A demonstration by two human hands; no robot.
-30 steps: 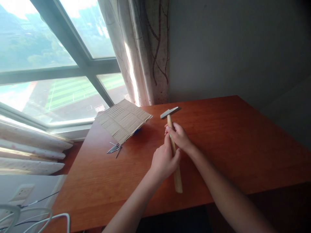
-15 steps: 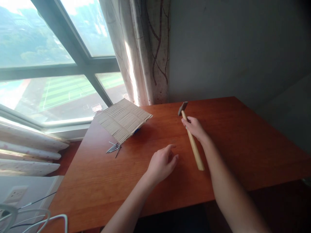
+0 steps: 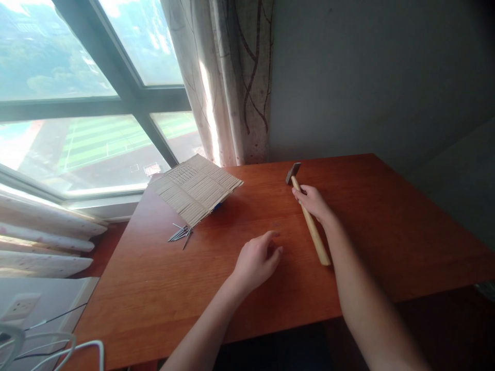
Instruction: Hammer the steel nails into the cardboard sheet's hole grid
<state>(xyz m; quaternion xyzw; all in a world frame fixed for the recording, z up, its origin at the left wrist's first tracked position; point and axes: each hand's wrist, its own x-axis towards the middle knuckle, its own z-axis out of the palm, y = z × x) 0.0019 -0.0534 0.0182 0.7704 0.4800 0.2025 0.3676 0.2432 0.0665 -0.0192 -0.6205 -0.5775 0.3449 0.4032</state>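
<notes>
Hammer point(image 3: 311, 226) right of the frame's centre, my right hand point(image 3: 314, 202) is gripping its handle, so that much is done, while my left hand point(image 3: 255, 260) is curving loosely, holding nothing, and the nails point(image 3: 178, 235) are lying unheld at centre left.

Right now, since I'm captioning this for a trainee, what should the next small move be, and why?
Probably, the right hand should settle the hammer fully onto the tabletop before loosening: it looks low there, but contact isn't clear. It's apart from the nails and cardboard sheet, and the empty left hand isn't supporting it.
</notes>
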